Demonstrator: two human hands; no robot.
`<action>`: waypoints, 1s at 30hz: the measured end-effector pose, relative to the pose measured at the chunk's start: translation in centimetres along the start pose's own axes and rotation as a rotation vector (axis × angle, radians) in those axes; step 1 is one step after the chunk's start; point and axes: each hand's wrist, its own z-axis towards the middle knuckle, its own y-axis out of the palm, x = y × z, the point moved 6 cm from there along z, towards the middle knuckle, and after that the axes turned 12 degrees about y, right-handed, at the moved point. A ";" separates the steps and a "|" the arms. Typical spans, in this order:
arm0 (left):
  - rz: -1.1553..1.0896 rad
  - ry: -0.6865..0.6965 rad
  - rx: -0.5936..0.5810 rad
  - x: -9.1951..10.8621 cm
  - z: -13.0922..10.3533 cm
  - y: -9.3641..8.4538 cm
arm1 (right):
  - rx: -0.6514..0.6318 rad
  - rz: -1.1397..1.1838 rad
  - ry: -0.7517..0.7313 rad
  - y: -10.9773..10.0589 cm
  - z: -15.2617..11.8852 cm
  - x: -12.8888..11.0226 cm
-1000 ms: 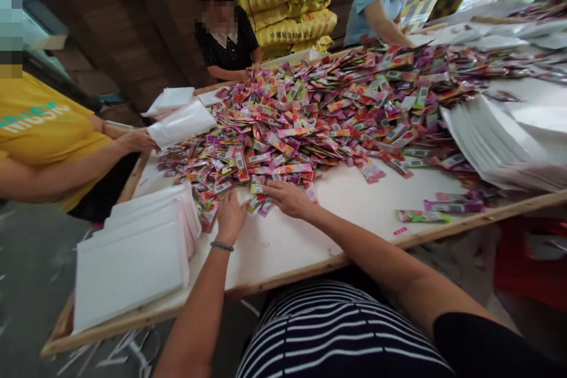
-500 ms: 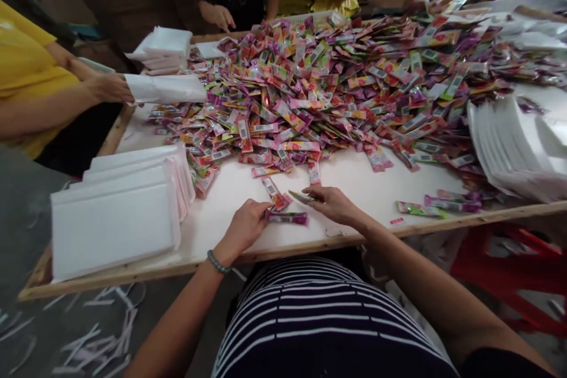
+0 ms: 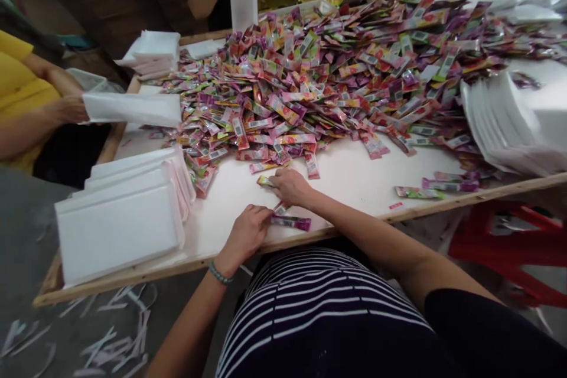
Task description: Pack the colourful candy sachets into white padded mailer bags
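At the front edge of the table, my left hand (image 3: pixel 248 231) pinches the end of a purple stick packet (image 3: pixel 291 222), which points to the right. My right hand (image 3: pixel 292 188) is just above and to the right of it, fingers closed on a green and yellow stick packet (image 3: pixel 264 181) that sticks out to the left. Between the two hands another small packet (image 3: pixel 280 208) shows in part, mostly covered by my right hand. Beyond them spreads a large heap of colourful stick packets (image 3: pixel 301 94).
White padded envelopes lie in a stack (image 3: pixel 119 224) at left and a curved stack (image 3: pixel 509 124) at right. Several loose packets (image 3: pixel 419 192) lie front right. Co-workers stand left and across, two holding white envelopes (image 3: pixel 133 109). A wooden rim (image 3: pixel 146 276) edges the table; a red stool (image 3: pixel 509 248) stands below.
My right hand has moved left with its packet, over the pink packet near my left hand. My left hand stays on the purple packet. The person across has raised a white envelope.
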 end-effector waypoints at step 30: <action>-0.013 0.030 -0.003 1.3 0.6 2.2 | 0.133 0.321 0.187 -2.9 -1.2 3.9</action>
